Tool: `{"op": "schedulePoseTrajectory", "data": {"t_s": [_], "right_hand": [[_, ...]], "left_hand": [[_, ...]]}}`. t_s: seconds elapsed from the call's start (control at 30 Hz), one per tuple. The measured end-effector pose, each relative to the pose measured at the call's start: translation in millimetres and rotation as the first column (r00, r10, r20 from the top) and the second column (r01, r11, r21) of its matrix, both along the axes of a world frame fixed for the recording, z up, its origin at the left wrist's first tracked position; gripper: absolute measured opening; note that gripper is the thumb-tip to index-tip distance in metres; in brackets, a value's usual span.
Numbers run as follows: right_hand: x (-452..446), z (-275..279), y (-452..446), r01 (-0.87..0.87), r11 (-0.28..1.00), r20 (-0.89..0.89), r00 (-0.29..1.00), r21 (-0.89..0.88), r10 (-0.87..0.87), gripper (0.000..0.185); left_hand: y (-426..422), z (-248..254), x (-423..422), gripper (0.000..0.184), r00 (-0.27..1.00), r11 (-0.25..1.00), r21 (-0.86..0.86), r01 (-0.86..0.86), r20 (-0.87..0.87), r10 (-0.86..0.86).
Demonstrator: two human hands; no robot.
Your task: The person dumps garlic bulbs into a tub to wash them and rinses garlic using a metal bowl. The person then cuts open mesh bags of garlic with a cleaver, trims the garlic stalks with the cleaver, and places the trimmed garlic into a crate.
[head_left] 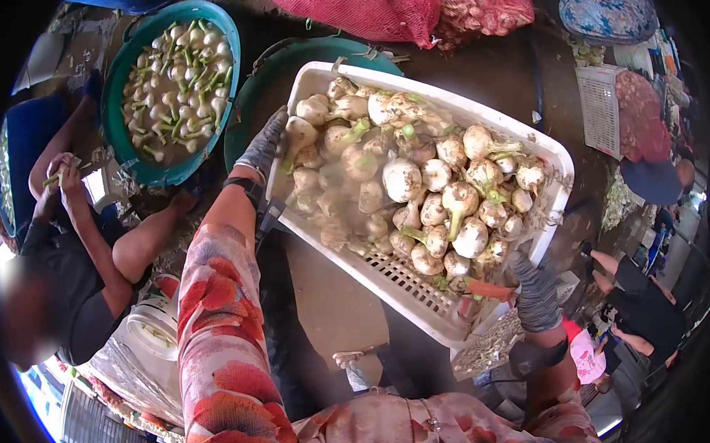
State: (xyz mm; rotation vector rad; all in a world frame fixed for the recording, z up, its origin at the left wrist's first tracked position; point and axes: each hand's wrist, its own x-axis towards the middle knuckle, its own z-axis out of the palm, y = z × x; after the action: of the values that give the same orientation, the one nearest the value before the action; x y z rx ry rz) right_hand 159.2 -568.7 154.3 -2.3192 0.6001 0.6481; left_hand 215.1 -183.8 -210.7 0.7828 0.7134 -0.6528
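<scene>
A white plastic crate (401, 287) hangs tilted in front of me, filled with muddy white garlic-like bulbs (441, 194) with short green stems. My left hand (266, 148), in a grey glove, is closed on the crate's left end. At the lower right end my right hand (535, 293), also gloved, grips the rim; its fingertips are partly hidden. An orange-red strip (489, 288) lies against the crate beside that hand, and I cannot tell what it is. Part of the view over the bulbs is blurred.
A teal tub (113, 113) of bulbs in murky water stands at upper left, beside a second green tub (242, 96) behind the crate. Red mesh sacks (346, 8) lie at the top. A seated person (65, 289) is at left; other people are at right.
</scene>
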Motion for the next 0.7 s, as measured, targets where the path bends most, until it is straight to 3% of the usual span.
{"op": "schedulePoseTrajectory", "data": {"t_s": [0.1, 0.2, 0.23, 0.27, 0.33, 0.37, 0.4, 0.43, 0.47, 0.5, 0.53, 0.57, 0.67, 0.7], "right_hand": [[24, 27, 25, 0.220, 0.971, -0.125, 0.970, 0.089, -0.208, 0.024], [22, 23, 27, 0.187, 0.980, -0.093, 0.979, 0.073, -0.180, 0.025], [24, 27, 33, 0.204, 0.977, -0.102, 0.975, 0.060, -0.198, 0.025], [25, 28, 36, 0.201, 0.978, -0.101, 0.976, 0.060, -0.194, 0.025], [26, 33, 41, 0.348, 0.913, -0.217, 0.928, 0.214, -0.303, 0.029], [29, 36, 47, 0.405, 0.882, -0.256, 0.903, 0.243, -0.344, 0.033], [25, 28, 47, 0.425, 0.853, -0.227, 0.902, 0.304, -0.368, 0.035], [25, 28, 49, 0.420, 0.837, -0.237, 0.904, 0.351, -0.355, 0.035], [23, 27, 52, 0.417, 0.817, -0.246, 0.907, 0.399, -0.342, 0.035], [17, 20, 56, 0.463, 0.790, -0.208, 0.886, 0.402, -0.414, 0.036], [11, 15, 48, 0.434, 0.780, -0.232, 0.901, 0.451, -0.367, 0.034], [2, 0, 39, 0.443, 0.771, -0.180, 0.895, 0.457, -0.408, 0.032], [5, 5, 46, 0.503, 0.723, -0.164, 0.857, 0.473, -0.488, 0.028], [8, 13, 51, 0.480, 0.713, -0.238, 0.876, 0.511, -0.419, 0.029]], "left_hand": [[-8, 24, -22, 0.070, 0.983, 0.986, 0.151, -0.074, 0.175, 0.047], [-23, 35, -55, 0.070, 0.969, 0.976, 0.156, -0.155, 0.217, 0.119], [-27, 40, -64, 0.070, 0.966, 0.896, 0.445, 0.017, 0.225, -0.130], [-32, 46, -71, 0.070, 0.916, 0.701, 0.695, 0.161, 0.159, -0.369], [-59, 92, -81, 0.063, 0.795, 0.320, 0.947, -0.008, 0.200, -0.573], [-75, 139, -74, 0.056, 0.798, 0.479, 0.877, -0.031, 0.310, -0.516], [-81, 212, -55, 0.060, 0.808, 0.698, 0.696, 0.171, 0.306, -0.503], [-99, 233, -65, 0.055, 0.687, 0.669, 0.734, 0.115, 0.428, -0.587], [-116, 265, -71, 0.054, 0.658, 0.769, 0.629, 0.118, 0.531, -0.535], [-126, 302, -75, 0.056, 0.682, 0.854, 0.466, 0.231, 0.548, -0.484], [-132, 339, -68, 0.057, 0.707, 0.838, 0.266, 0.476, 0.451, -0.544], [-147, 353, -74, 0.061, 0.642, 0.881, 0.321, 0.347, 0.603, -0.473], [-179, 358, -84, 0.067, 0.678, 0.830, 0.454, 0.323, 0.502, -0.538], [-182, 357, -84, 0.064, 0.682, 0.779, 0.478, 0.406, 0.408, -0.607]]}}
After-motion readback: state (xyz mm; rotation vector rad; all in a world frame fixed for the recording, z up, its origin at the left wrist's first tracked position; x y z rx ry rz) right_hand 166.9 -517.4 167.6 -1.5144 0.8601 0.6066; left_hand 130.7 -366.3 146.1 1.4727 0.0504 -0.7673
